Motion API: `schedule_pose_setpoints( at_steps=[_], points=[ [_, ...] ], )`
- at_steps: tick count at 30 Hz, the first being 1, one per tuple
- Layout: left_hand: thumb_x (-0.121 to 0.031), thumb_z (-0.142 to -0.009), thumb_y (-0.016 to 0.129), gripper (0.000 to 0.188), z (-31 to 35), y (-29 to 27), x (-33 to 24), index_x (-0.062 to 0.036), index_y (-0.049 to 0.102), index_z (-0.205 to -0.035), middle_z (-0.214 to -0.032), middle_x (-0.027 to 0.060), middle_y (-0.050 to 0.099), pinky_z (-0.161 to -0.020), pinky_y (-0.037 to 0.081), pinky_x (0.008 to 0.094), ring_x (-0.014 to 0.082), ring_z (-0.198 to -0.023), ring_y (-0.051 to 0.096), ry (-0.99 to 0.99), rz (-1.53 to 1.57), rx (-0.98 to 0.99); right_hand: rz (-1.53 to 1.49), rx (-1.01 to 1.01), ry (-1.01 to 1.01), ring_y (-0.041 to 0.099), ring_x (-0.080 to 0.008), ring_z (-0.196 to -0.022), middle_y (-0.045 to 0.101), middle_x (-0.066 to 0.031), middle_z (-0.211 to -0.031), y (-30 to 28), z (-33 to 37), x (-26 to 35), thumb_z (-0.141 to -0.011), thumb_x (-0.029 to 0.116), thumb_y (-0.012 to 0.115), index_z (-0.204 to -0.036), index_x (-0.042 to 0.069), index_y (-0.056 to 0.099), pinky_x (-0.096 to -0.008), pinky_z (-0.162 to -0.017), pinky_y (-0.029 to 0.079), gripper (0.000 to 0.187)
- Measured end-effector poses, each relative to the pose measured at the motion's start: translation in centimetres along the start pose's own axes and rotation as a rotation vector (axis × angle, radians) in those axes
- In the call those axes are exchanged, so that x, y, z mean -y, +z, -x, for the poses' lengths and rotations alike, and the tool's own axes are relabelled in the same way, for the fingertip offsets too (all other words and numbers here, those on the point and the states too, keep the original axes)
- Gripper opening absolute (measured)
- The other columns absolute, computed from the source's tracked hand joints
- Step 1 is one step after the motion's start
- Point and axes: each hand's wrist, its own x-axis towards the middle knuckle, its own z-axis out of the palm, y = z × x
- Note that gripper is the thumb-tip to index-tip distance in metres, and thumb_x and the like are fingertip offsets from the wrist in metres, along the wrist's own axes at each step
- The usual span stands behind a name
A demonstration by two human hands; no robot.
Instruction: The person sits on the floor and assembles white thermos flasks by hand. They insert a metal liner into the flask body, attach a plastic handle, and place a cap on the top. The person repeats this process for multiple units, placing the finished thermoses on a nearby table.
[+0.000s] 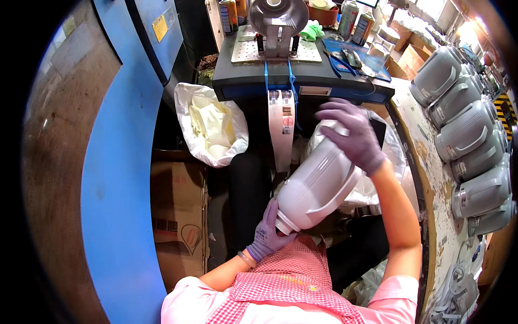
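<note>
A pale grey plastic jug [312, 186] with a long side handle lies tilted across my lap, its narrow neck pointing down toward me. My left hand [265, 236], in a purple glove, is wrapped round the neck end. Over the jug's far, upper end is my gloved right hand [355, 136], its fingers stretched out and slightly blurred. I cannot tell whether its palm touches the jug. Just beyond the jug, a backing strip with printed labels [281, 121] hangs from the table edge.
A dark table [232, 81] carries a label reel [278, 19], spray cans [348, 19] and a blue tray of tools [356, 56]. Several grey jugs [467, 132] line the right-hand bench. A white bag of paper scraps [210, 124] and a cardboard box [178, 210] stand left.
</note>
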Motion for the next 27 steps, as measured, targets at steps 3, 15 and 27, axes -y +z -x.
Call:
schedule_pose_setpoints(
  at_steps=[3, 15, 27],
  points=[
    [-0.033, -0.069, 0.085, 0.11, -0.2, -0.3, 0.2, 0.0062, 0.021, -0.149, -0.144, 0.0345, 0.038, -0.104, 0.047, 0.0447, 0.0475, -0.131, 0.046, -0.022, 0.056, 0.048, 0.258, 0.105, -0.272, 0.06, -0.0267, -0.11, 0.068, -0.0051, -0.105, 6.2, -5.6, -3.5, -0.077, 0.016, 0.073, -0.097, 0.013, 0.072, -0.0403, -0.097, 0.048, 0.02],
    [-0.031, -0.069, 0.087, 0.106, -0.2, -0.2, 0.7, 0.0016, 0.025, -0.149, -0.134, 0.0304, 0.05, -0.096, 0.051, 0.0437, 0.044, -0.117, 0.058, -0.083, 0.122, 0.028, 0.387, 0.502, -0.191, 0.062, -0.0305, -0.106, 0.065, -0.009, -0.111, 7.7, -0.5, 1.1, -0.075, 0.022, 0.073, -0.092, 0.012, 0.071, -0.0432, -0.092, 0.05, 0.02],
    [-0.026, -0.071, 0.086, 0.112, -0.3, 0.7, 1.5, 0.0055, 0.015, -0.15, -0.122, 0.0279, 0.06, -0.086, 0.055, 0.0412, 0.0388, -0.106, 0.066, -0.036, 0.11, 0.08, -1.002, -0.669, 1.069, 0.058, -0.0033, -0.066, 0.064, 0.0017, -0.079, -0.4, 15.1, -5.1, -0.094, 0.022, 0.069, -0.097, 0.005, 0.066, -0.0174, -0.057, 0.046, 0.017]
  ],
)
